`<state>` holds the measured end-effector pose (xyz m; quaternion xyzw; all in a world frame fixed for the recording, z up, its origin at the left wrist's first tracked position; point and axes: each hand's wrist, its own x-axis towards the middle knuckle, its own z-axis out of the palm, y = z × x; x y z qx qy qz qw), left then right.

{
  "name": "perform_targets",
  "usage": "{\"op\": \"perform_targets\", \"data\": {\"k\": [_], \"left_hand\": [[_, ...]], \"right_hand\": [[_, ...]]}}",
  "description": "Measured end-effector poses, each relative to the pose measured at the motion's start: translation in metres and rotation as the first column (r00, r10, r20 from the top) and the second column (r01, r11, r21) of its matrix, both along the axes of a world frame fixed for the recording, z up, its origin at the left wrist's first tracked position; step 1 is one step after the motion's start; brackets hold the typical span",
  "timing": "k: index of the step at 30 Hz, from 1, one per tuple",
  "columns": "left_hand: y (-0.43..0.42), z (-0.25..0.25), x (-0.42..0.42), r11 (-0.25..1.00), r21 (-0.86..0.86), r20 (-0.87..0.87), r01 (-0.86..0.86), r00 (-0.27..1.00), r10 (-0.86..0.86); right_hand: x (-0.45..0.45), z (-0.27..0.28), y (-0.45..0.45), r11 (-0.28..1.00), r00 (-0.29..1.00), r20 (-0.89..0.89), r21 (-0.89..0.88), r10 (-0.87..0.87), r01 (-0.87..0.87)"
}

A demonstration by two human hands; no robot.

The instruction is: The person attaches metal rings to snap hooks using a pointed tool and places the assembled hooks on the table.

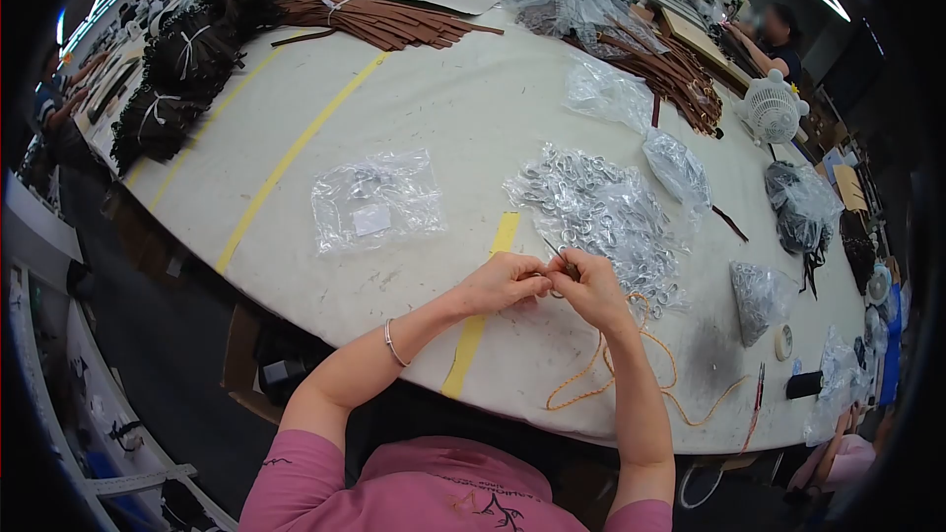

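Observation:
My left hand (505, 283) is closed in a pinch, its fingertips meeting those of my right hand (591, 290) above the table's front part. What the left fingers hold is too small to make out. A thin dark pointed tool (555, 250) sticks up out of my closed right hand; the rest of it is hidden by the fingers. Just beyond both hands lies a large heap of silvery metal hooks (601, 207). An orange-yellow cord (591, 396) loops over the table beneath my right forearm.
A clear plastic bag (379, 202) lies left of the heap on the white table (305, 305). Bundles of brown straps (384, 22) and black straps (187, 54) lie farther back. To the right are a filled bag (757, 303), a tape roll (783, 342) and a white fan (774, 108).

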<state>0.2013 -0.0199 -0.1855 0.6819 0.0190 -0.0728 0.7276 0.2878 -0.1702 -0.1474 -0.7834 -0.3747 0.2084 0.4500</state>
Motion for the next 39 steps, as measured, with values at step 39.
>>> {"op": "perform_targets", "data": {"k": [39], "left_hand": [[0.049,0.023,-0.011,0.710,-0.311,0.077,-0.633,0.727,0.682]], "right_hand": [[-0.029,-0.014,0.022,0.950,0.959,0.234,-0.303,0.158,-0.082]]}}
